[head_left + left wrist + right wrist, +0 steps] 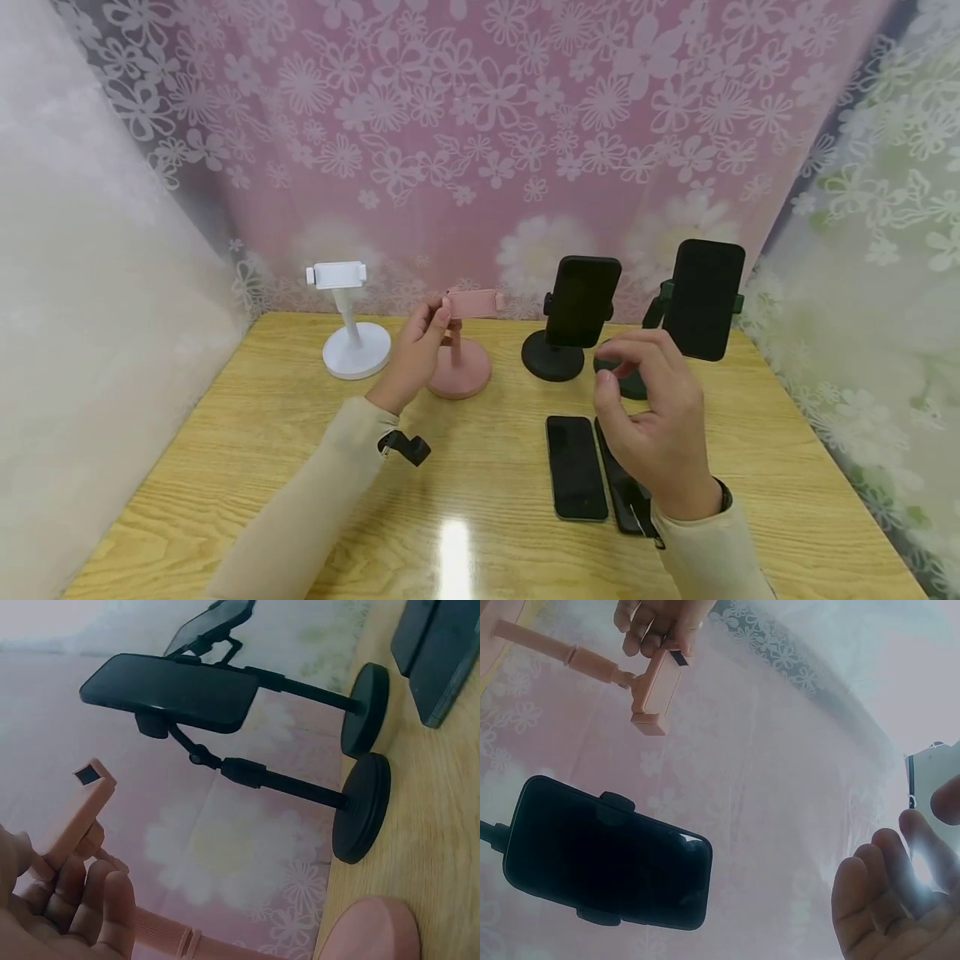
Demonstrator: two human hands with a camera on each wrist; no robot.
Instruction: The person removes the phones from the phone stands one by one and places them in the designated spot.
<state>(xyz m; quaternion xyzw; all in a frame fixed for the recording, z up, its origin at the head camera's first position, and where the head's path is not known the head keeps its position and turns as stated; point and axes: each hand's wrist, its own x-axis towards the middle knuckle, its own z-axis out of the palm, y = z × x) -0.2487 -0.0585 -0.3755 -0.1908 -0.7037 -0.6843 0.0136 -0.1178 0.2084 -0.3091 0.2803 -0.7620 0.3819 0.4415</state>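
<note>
My left hand [412, 354] grips the left end of the pink phone stand's [474, 304] clamp with thumb and fingers. The clamp lies level and holds no phone; its round base stands on the table. In the left wrist view, my fingers [96, 900] curl behind the pink clamp [75, 821]. My right hand [667, 425] hovers over the phones lying at the front right, fingers loosely bent and nothing between them. The right wrist view shows those bent fingers [855, 900] apart from the phone [607, 851] in the black stand.
A white stand [356, 350] without a phone is at the left. The black stand [553, 358] and the dark green stand [654, 312] each hold a phone upright. Two more phones, one [576, 467] beside the other [618, 492], lie on the wooden table [495, 500]. A flowered curtain [480, 167] hangs behind.
</note>
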